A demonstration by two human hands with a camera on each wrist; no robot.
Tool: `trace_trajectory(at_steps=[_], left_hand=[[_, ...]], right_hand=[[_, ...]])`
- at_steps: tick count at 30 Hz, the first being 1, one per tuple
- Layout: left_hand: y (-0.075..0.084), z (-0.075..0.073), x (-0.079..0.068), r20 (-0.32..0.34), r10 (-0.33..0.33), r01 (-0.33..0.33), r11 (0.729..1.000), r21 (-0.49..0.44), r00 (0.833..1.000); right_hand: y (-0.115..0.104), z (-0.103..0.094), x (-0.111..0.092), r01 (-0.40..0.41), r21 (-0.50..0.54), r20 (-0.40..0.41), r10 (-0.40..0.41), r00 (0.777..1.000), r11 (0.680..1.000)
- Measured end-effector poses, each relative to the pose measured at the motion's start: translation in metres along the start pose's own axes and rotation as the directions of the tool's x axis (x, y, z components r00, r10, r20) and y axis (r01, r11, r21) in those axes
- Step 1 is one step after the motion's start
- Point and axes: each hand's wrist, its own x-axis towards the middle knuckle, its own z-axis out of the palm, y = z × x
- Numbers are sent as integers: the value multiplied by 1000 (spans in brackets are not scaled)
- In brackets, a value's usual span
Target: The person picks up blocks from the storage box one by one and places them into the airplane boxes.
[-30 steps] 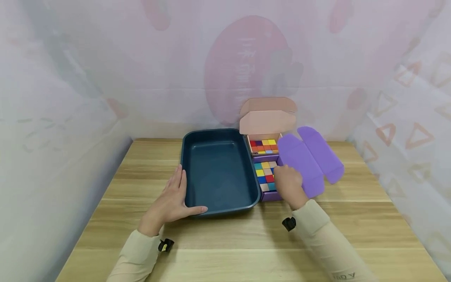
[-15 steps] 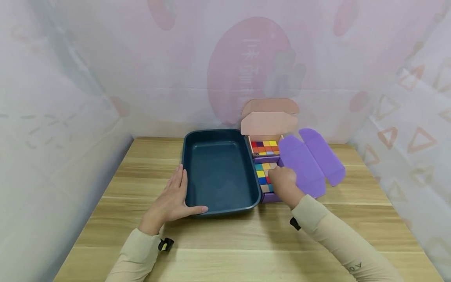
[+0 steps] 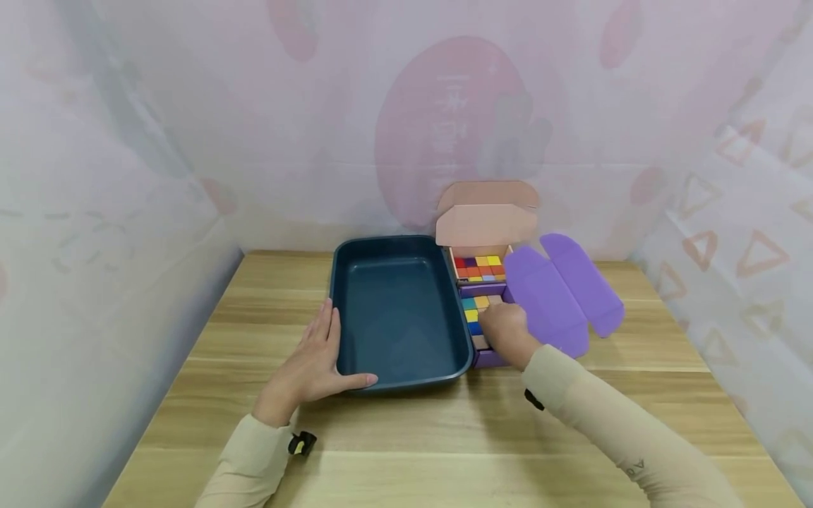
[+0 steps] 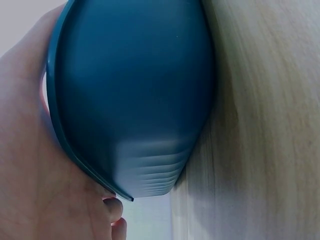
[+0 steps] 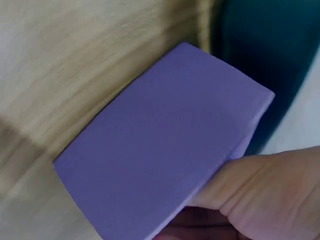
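Note:
My left hand rests on the near-left corner of a dark teal tray, fingers straight along its side and thumb over the front rim. In the left wrist view, the palm lies by the rim of the tray. My right hand reaches down into an open purple box of coloured blocks. In the right wrist view, the thumb of the right hand dips behind the wall of the purple box. Its fingertips are hidden, so a block in their grip cannot be made out.
Behind the purple box stands an open peach box, also holding coloured blocks. The purple lid spreads out to the right. Tray and boxes stand side by side on a wooden table, before a printed cloth backdrop.
The right hand has shifted a little left over the purple box, covering more of the blocks. The left hand stays on the tray.

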Motion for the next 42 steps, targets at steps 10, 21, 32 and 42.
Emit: trace_trajectory(at_steps=[10, 21, 32, 42], left_hand=[[2, -1, 2, 6, 12, -12, 1000, 2, 1000], [3, -3, 2, 25, 6, -6, 1000, 16, 1000], [2, -1, 2, 32, -9, 9, 1000, 12, 999], [-1, 0, 3, 28, -10, 10, 1000, 4, 1000]], right_hand=[[32, -15, -59, -11, 370, -208, 94, 974, 929], [7, 13, -124, -156, 765, -98, 351, 931, 625], [-29, 69, -98, -219, 890, -3, 484, 875, 400], [-45, 82, -70, -213, 944, -11, 669, 744, 253]])
